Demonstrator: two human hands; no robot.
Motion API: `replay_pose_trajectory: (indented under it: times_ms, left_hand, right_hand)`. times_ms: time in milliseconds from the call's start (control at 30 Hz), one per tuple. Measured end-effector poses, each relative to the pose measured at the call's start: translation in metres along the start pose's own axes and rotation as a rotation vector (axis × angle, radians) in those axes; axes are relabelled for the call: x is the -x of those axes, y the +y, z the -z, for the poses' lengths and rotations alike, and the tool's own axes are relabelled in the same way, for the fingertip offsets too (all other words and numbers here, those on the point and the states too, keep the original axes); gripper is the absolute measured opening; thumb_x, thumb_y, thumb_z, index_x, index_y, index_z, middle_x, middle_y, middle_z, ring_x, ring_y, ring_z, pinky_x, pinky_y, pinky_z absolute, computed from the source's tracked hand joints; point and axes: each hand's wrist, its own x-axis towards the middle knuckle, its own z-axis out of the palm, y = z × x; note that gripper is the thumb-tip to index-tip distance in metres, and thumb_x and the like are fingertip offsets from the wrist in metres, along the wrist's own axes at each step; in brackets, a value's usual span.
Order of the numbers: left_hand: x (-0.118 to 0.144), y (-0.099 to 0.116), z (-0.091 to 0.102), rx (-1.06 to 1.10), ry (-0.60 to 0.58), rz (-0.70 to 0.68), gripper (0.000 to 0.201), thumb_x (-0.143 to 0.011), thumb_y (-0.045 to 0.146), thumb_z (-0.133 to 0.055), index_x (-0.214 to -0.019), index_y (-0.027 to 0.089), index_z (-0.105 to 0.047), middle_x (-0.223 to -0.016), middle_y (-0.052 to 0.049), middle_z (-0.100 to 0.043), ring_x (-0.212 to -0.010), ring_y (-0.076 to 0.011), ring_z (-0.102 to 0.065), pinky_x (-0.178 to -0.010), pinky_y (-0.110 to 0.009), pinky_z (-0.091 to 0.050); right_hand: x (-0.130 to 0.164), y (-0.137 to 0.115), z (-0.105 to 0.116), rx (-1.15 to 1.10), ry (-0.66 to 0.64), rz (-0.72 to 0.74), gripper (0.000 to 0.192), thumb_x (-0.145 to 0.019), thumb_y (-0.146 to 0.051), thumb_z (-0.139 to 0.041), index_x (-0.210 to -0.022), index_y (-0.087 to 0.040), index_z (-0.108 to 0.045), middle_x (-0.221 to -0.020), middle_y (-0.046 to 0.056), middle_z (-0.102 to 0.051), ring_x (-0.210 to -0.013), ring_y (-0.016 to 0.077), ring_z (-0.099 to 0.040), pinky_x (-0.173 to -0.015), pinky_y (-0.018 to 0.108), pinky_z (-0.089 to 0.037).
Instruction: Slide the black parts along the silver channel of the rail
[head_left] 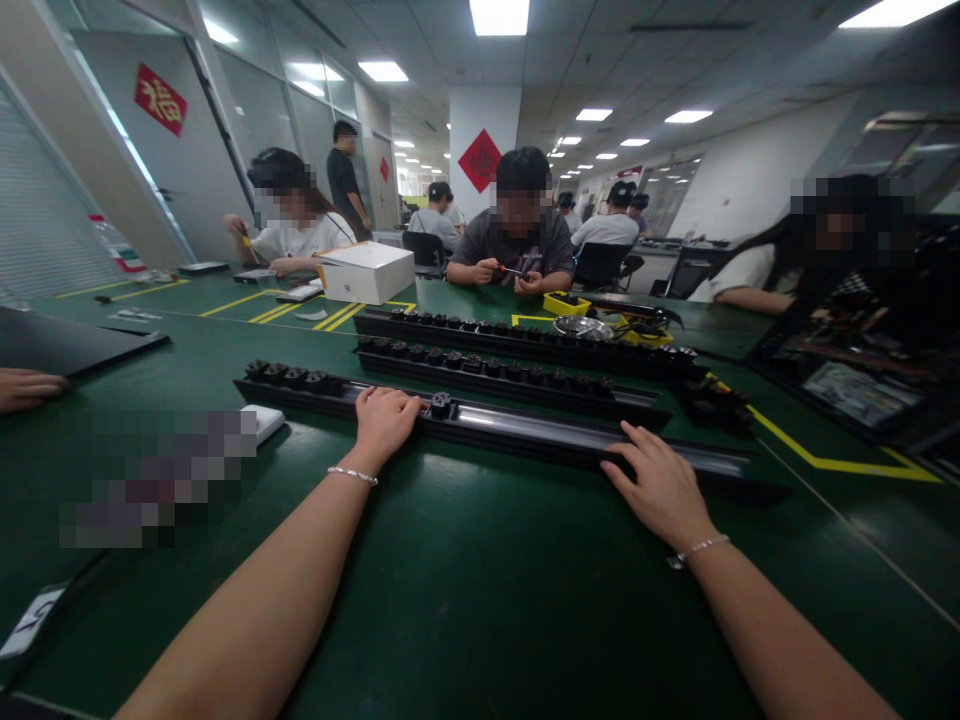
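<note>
A long black rail (525,422) with a shiny inner channel lies across the table in front of me. My left hand (386,425) is closed over its middle, fingertips in the channel just left of a single black socket module (441,404). More black modules (296,376) sit grouped at the rail's left end. Farther right, my right hand (660,480) touches the near edge of the rail with fingers apart. Behind it lie a second rail (637,405) and a third rail (367,322), each lined with several black modules.
Loose black parts (712,402) lie beyond the rails' right ends. Across the table are a white box (367,272), a metal bowl (583,328) and a yellow bin (564,304). A co-worker (517,235) opposite holds a screwdriver. Another person's hand (30,390) rests at left.
</note>
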Motion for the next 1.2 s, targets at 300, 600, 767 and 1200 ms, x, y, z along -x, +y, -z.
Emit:
replay_pose_trajectory:
  times_ms: [300, 600, 767, 1200]
  left_hand:
    - [0.0006, 0.0020, -0.0002, -0.017, -0.006, -0.047, 0.036, -0.087, 0.034, -0.038, -0.076, 0.030, -0.073, -0.091, 0.002, -0.073, -0.099, -0.0214, -0.056, -0.100, -0.044, -0.024]
    - [0.0002, 0.0013, -0.0042, 0.012, -0.004, -0.077, 0.038, -0.088, 0.036, -0.039, -0.069, 0.029, -0.072, -0.088, 0.002, -0.073, -0.098, -0.0199, -0.056, -0.101, -0.043, -0.023]
    - [0.0000, 0.0025, -0.0048, 0.021, -0.015, -0.097, 0.037, -0.088, 0.037, -0.040, -0.072, 0.031, -0.073, -0.088, 0.002, -0.072, -0.097, -0.0194, -0.057, -0.101, -0.042, -0.023]
    - [0.0014, 0.0055, -0.0069, 0.026, -0.025, -0.162, 0.035, -0.088, 0.034, -0.039, -0.080, 0.034, -0.073, -0.088, 0.003, -0.072, -0.098, -0.0192, -0.056, -0.103, -0.044, -0.020]
  right_hand:
    - [-0.0007, -0.0004, -0.0005, 0.002, 0.006, 0.003, 0.036, -0.087, -0.047, -0.040, -0.099, -0.023, -0.065, -0.135, 0.009, -0.049, -0.126, 0.0282, -0.041, -0.091, 0.048, -0.041]
    - [-0.0008, 0.0003, -0.0006, -0.003, -0.001, -0.003, 0.037, -0.086, -0.048, -0.040, -0.100, -0.024, -0.065, -0.135, 0.009, -0.050, -0.126, 0.0287, -0.041, -0.092, 0.050, -0.040]
    - [-0.0006, -0.0002, 0.0002, -0.009, -0.003, -0.005, 0.038, -0.087, -0.048, -0.039, -0.101, -0.024, -0.065, -0.136, 0.009, -0.049, -0.127, 0.0287, -0.040, -0.092, 0.051, -0.040]
    - [-0.0007, -0.0001, -0.0001, -0.006, 0.008, 0.002, 0.036, -0.086, -0.047, -0.040, -0.099, -0.024, -0.066, -0.135, 0.009, -0.050, -0.126, 0.0287, -0.041, -0.092, 0.050, -0.041]
